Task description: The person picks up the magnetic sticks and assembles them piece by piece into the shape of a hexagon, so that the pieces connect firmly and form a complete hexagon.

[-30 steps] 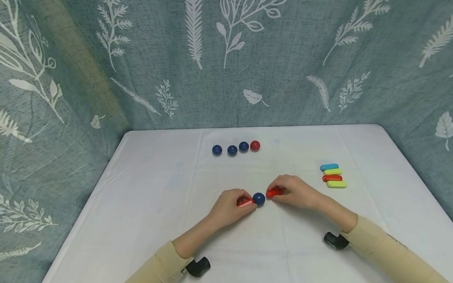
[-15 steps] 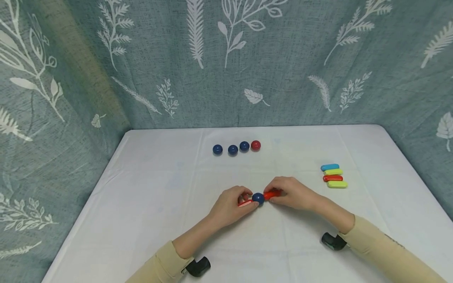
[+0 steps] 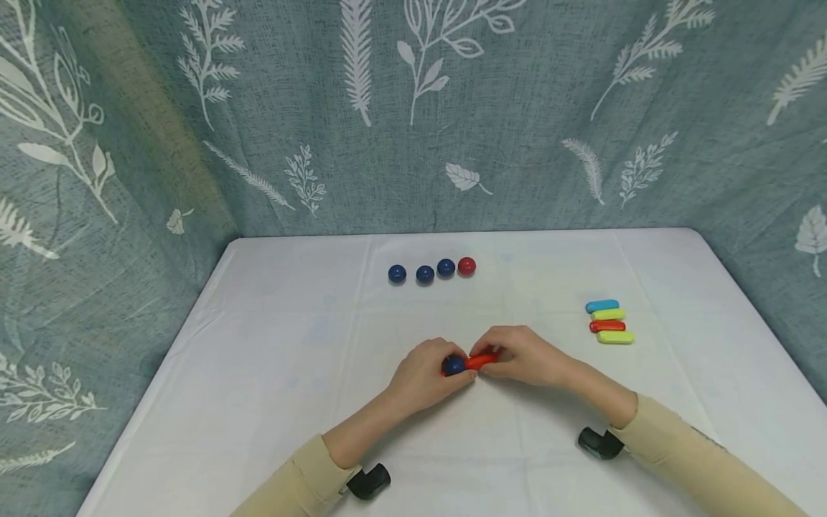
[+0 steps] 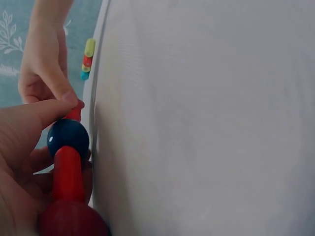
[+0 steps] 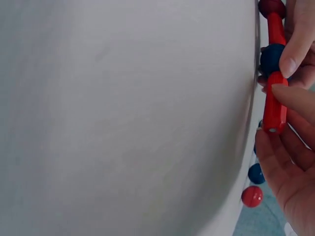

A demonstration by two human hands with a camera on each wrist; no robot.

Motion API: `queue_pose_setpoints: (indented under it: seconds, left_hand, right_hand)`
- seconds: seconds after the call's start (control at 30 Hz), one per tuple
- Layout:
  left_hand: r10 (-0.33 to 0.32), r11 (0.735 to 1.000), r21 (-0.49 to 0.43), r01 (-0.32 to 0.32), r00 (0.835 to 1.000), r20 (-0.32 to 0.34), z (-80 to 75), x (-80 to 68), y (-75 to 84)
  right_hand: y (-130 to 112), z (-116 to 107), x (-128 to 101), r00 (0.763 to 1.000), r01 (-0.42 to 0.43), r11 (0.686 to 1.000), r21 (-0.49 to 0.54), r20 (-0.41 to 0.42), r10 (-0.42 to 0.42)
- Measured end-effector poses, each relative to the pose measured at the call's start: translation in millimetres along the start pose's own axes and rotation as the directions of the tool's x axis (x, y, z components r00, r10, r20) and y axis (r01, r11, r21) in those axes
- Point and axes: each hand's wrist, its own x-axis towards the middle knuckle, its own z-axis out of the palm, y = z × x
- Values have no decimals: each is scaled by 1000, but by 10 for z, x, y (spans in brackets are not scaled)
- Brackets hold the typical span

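Observation:
A chain of toy pieces is in both hands: a dark red ball (image 4: pixel 74 220), a red rod (image 4: pixel 68 176), a blue ball (image 3: pixel 454 365) and a second red rod (image 5: pixel 275 104). My left hand (image 3: pixel 426 375) holds the chain around the blue ball, its thumb reaching to the joint with the second rod. In the head view it hides the dark red ball and most of the first rod. My right hand (image 3: pixel 528 355) pinches the second rod, which touches the blue ball. A small pale dot shows on that rod's free end in the right wrist view.
Farther back on the white table (image 3: pixel 291 316) lie several blue balls (image 3: pixel 424 274) beside a red ball (image 3: pixel 466 266). To the right, a blue rod (image 3: pixel 602 306), a red rod (image 3: pixel 607 326) and two yellow-green rods (image 3: pixel 615 337) lie side by side. A patterned curtain (image 3: pixel 388 179) hangs behind.
The right hand moved left, bringing its red rod from apart to touching the blue ball. The left hand's fingers shifted from the first rod onto the blue ball.

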Motion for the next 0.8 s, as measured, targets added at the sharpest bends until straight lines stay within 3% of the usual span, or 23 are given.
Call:
queue_pose_setpoints:
  seconds: [0.3,0.5,0.63,0.8]
  left_hand:
    - [-21,999,-27,21,1000,-12,-2,-9,-47]
    - [-38,998,-41,38,999,-13,-1,-13,-69]
    - [-40,998,-49,39,999,-15,2,-16,-78]
    - [-34,998,-53,32,999,-22,10,-20,-83]
  right_hand:
    - [14,-41,102,1000,-29,998,48,-8,30]
    - [146,-168,278,991,-47,998,-40,-127,41]
    - [215,-261,426,962,-159,987,-37,-231,146]
    - [306,-338,606,895,-330,943,48,-300,329]
